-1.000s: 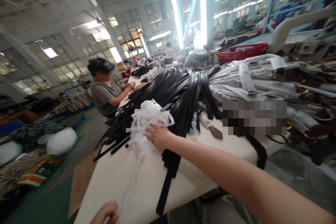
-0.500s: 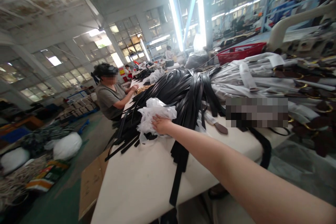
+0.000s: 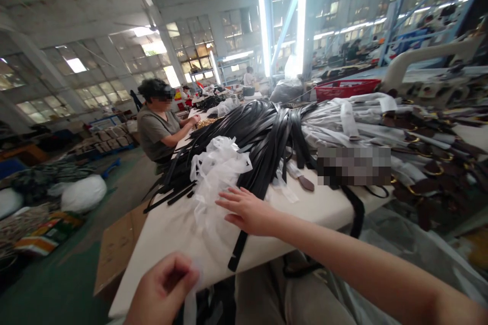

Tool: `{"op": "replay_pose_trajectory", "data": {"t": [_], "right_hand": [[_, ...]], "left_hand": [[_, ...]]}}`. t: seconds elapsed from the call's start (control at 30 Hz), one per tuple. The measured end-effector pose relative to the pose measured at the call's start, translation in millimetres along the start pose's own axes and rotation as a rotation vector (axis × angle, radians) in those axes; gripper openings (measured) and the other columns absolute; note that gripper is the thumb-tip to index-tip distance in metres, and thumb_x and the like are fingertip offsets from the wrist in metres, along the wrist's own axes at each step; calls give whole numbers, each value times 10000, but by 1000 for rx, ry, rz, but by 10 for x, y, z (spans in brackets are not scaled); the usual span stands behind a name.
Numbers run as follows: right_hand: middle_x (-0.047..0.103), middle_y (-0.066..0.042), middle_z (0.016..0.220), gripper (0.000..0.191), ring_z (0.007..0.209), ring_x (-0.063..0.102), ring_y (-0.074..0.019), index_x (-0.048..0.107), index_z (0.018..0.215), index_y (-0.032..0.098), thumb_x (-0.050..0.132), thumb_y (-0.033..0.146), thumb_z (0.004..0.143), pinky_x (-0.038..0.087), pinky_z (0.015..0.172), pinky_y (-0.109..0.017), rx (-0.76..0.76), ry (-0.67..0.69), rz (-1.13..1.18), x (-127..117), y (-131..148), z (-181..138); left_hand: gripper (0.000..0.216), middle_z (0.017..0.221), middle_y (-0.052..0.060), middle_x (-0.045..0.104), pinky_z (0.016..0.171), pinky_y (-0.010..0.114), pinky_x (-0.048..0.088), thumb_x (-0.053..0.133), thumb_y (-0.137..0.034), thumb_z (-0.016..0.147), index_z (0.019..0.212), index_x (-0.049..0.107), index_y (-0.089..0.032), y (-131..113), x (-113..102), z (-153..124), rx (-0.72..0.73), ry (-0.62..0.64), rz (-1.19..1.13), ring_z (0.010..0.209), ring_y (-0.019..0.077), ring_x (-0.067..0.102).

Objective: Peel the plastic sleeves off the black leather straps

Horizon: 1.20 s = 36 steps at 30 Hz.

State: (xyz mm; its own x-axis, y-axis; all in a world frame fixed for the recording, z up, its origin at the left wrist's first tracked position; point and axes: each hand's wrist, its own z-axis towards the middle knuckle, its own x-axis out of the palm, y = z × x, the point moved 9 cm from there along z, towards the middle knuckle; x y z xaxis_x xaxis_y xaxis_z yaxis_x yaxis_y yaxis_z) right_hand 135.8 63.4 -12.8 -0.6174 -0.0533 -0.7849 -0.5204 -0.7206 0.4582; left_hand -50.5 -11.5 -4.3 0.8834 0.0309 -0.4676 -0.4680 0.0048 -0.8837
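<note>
My left hand (image 3: 163,287) is closed in a pinch at the table's near edge. A translucent white plastic strip (image 3: 189,310) hangs from its fingertips. My right hand (image 3: 249,212) is open, fingers stretched to the left, at the side of a loose heap of white plastic strips (image 3: 219,167). Whether the fingertips touch the heap I cannot tell. Behind that heap lies a large pile of black straps (image 3: 259,124), some hanging over the near edge.
White-wrapped straps (image 3: 343,117) with brown ends and gold rings fill the table's right side. A red basket (image 3: 345,89) stands behind them. A co-worker (image 3: 156,124) works at the table's left side. A cardboard box (image 3: 120,244) sits on the floor beside the white table (image 3: 152,259).
My right hand has drawn back toward me from the plastic heap, its fingers now outstretched. The heap has spread toward the near edge. My left hand has come into view with a strip.
</note>
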Motion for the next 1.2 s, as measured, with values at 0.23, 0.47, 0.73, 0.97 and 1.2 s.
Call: {"op": "replay_pose_trajectory", "data": {"t": [0.23,0.47,0.73,0.97,1.2], "right_hand": [[667,-113,1173,387,1074,622,-223,620,1201,172,479,416,936,491,937,-358,338,-333,667,-173,-271,-651],[674,-29,683,262,607,603,-145,728,864,137,603,367,840,448,523,-217,465,-445,668,-337,-634,-465],[605,-11,516,171,501,518,-120,677,597,141,662,276,701,339,463,-214,578,-325,547,-580,-1160,-170],[537,42,479,242,453,443,-70,512,563,161,707,278,646,290,418,-167,641,-240,816,-224,-1280,-129],[557,17,515,393,410,436,-69,629,671,153,510,473,864,307,405,-175,646,-116,771,-366,-1290,-205]], "left_hand": [[263,555,-8,615,616,241,423,748,-331,629,576,547,-172,-380,910,840,68,232,-203,584,145,551],[377,535,-68,467,528,211,322,814,-346,573,575,476,-179,-490,1422,1221,122,272,-187,540,97,420],[423,664,32,587,572,243,344,733,-500,660,759,688,-91,-562,1633,1537,178,414,-157,629,140,482],[504,529,-39,410,499,234,222,730,-613,628,599,594,-129,-292,1656,1616,163,425,-191,535,98,336],[458,570,-17,473,559,223,340,734,-585,647,540,618,-155,-210,1506,1757,131,324,-290,591,128,418]]}}
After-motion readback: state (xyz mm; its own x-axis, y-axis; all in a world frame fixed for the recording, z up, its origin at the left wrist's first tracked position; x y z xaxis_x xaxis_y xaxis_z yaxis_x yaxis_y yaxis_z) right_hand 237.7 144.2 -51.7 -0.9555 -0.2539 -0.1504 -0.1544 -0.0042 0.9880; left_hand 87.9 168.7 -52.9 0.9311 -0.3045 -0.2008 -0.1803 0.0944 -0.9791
